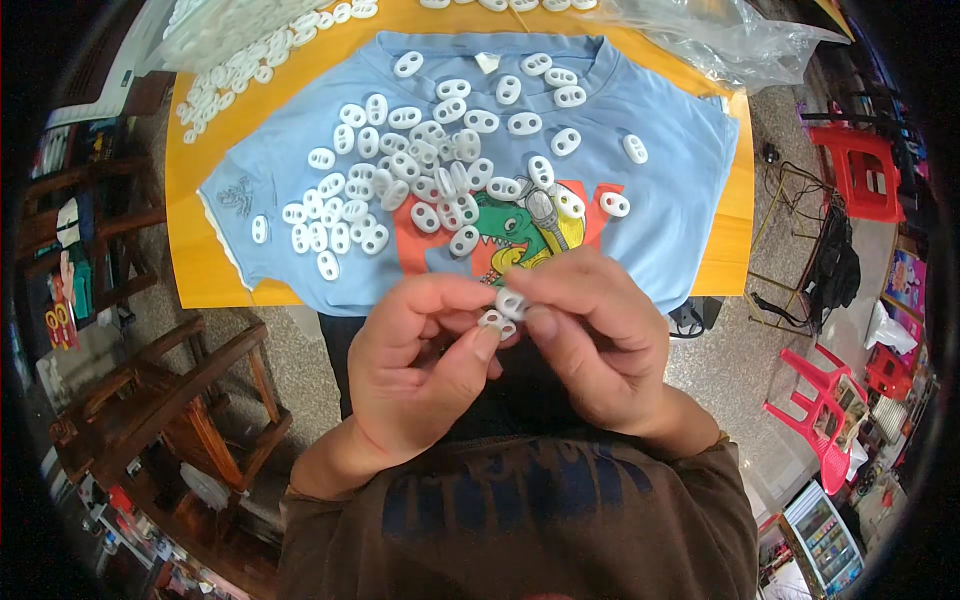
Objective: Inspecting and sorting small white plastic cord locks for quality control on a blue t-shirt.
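Note:
In front of my chest, at the table's near edge, both hands meet. My left hand (pixel 425 350) pinches a white oval plastic piece with two holes (pixel 497 322) between thumb and fingers. Directly above it, touching or nearly so, a second white two-holed piece (pixel 511 302) is pinched by my right hand (pixel 600 335). Just beyond my fingers lies a light blue T-shirt (pixel 670 150) with a green dinosaur print (pixel 505 228). Many similar white pieces (pixel 401 165) are scattered over it, heaped thickest left of the middle. My fingers partly cover the held pieces.
Under the shirt is a yellow tabletop (pixel 215 270). More white pieces (pixel 235 80) lie at its far left beside a clear plastic bag (pixel 245 30). Another clear bag (pixel 710 40) sits far right. Wooden furniture (pixel 180 400) stands left; red stools (pixel 860 170) stand right.

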`<act>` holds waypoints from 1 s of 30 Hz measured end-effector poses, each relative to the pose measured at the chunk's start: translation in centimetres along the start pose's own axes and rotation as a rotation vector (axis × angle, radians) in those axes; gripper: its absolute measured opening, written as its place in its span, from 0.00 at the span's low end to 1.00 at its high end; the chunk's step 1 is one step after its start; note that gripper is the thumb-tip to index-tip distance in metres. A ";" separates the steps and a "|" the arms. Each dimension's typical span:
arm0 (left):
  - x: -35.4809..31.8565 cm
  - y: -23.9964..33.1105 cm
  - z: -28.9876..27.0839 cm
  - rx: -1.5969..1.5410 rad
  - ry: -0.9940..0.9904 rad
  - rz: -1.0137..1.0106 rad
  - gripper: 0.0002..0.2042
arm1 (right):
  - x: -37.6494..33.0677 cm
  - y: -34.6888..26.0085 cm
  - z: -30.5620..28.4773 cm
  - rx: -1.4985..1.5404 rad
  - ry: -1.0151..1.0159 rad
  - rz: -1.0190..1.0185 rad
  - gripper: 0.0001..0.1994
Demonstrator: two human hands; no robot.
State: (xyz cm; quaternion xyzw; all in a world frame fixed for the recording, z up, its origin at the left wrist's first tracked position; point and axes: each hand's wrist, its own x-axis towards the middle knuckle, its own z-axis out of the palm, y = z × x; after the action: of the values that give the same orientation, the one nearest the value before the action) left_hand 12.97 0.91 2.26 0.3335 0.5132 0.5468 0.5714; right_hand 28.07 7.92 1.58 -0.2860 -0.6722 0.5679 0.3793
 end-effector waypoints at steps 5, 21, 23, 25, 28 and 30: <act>0.1 -0.1 0.3 -0.016 0.049 0.044 0.10 | 0.1 0.1 0.0 0.035 0.042 0.046 0.12; 1.2 -1.3 -0.4 -0.009 -0.058 0.176 0.11 | 1.1 -0.9 0.9 0.777 0.182 0.649 0.12; 1.1 -1.0 -0.3 -0.081 0.037 0.092 0.08 | 1.3 -0.9 0.9 0.843 0.193 0.676 0.12; 1.1 -0.7 -0.6 -0.109 0.053 0.057 0.07 | 1.3 -0.8 1.0 0.832 0.191 0.657 0.11; 1.1 -0.3 -0.5 -0.159 0.079 0.011 0.07 | 1.3 -0.8 1.0 0.813 0.193 0.640 0.10; 1.1 -0.4 -0.4 -0.179 0.093 0.000 0.07 | 1.3 -0.7 1.0 0.807 0.195 0.642 0.10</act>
State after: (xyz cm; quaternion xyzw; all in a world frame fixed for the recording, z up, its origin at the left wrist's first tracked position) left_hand 12.53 1.87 1.52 0.2552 0.4882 0.6053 0.5746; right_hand 26.50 8.32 2.48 -0.3604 -0.2402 0.8399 0.3271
